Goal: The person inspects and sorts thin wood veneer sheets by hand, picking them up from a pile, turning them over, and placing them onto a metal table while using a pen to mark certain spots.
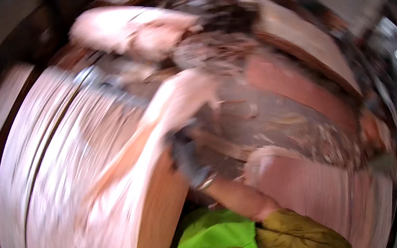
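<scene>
A dark grey glove covers my right hand (191, 157), whose bare wrist and olive sleeve come in from the lower right. It is at the right edge of a long pale pinkish slab-like piece (148, 169), which looks like a stack of thin wood sheets with an orange-brown side. Motion blur smears the fingers, so their grip cannot be made out. My left hand is not in view. Left of the slab spreads a broad pile of pale, ridged sheets (63, 162).
A pale rolled bundle (135, 27) lies at the far side beside dark scraps (232, 13). Reddish sheets (296, 81) and another pinkish stack (301, 175) are on the right. Loose shreds (311, 136) litter the grey floor. A narrow grey-blue thing (114, 88) lies across the left pile.
</scene>
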### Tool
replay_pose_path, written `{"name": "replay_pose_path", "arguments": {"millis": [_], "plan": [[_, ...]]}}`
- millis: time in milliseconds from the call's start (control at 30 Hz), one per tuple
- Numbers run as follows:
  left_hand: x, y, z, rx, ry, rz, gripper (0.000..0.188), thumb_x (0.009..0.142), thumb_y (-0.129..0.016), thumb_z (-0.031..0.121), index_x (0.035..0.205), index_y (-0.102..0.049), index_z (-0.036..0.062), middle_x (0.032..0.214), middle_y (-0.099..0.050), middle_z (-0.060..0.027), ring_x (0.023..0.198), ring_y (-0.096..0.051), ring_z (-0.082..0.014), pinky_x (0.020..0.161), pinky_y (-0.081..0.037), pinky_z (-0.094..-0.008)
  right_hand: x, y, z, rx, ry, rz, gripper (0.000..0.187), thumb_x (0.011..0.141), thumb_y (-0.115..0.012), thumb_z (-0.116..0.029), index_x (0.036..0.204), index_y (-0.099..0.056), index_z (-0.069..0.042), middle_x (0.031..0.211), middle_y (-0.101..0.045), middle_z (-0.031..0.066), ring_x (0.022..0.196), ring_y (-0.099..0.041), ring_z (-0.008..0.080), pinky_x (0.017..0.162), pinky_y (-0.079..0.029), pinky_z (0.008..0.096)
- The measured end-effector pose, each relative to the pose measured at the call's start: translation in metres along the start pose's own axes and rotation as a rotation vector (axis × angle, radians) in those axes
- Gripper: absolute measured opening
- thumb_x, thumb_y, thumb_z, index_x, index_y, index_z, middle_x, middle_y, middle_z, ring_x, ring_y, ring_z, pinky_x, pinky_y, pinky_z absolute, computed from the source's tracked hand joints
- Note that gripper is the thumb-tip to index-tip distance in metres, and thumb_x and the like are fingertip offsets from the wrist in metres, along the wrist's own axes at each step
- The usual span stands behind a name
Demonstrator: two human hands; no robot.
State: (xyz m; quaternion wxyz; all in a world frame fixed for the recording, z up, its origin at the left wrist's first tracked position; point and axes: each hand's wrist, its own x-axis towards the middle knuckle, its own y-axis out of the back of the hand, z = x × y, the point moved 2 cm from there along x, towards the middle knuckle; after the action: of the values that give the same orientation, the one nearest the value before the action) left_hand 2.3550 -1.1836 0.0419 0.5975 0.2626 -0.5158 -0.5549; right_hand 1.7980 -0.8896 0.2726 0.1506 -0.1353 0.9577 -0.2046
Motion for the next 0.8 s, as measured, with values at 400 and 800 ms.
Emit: {"name": "replay_pose_path", "arguments": {"millis": [400,800], "plan": [[-0.035,0.114,-0.058,0.118,-0.125,0.101,0.009,0.078,-0.062,0.015,0.085,-0.065,0.0096,0.103,-0.064,-0.0107,0.099,-0.058,-0.0287,0.088,-0.041,-0.0413,-0.024,0.037,-0.091,0.003,0.387,-0.046,0.013,0.091,-0.055,-0.023,0.084,-0.053,-0.013,0.071,-0.047,-0.0062,0.061,-0.044,0.0036,0.054,-0.037,0.0200],[-0.053,0.332,0.021,-0.096,-0.160,0.044,0.015,0.080,-0.050,0.000,0.094,-0.058,0.0026,0.096,-0.059,-0.0131,0.099,-0.056,-0.0271,0.089,-0.042,-0.0352,-0.005,0.124,-0.164,-0.091,0.347,0.078,0.042,0.090,-0.055,-0.029,0.126,-0.050,-0.007,0.116,-0.054,0.0044,0.106,-0.051,0.0138,0.092,-0.040,0.0294]]}}
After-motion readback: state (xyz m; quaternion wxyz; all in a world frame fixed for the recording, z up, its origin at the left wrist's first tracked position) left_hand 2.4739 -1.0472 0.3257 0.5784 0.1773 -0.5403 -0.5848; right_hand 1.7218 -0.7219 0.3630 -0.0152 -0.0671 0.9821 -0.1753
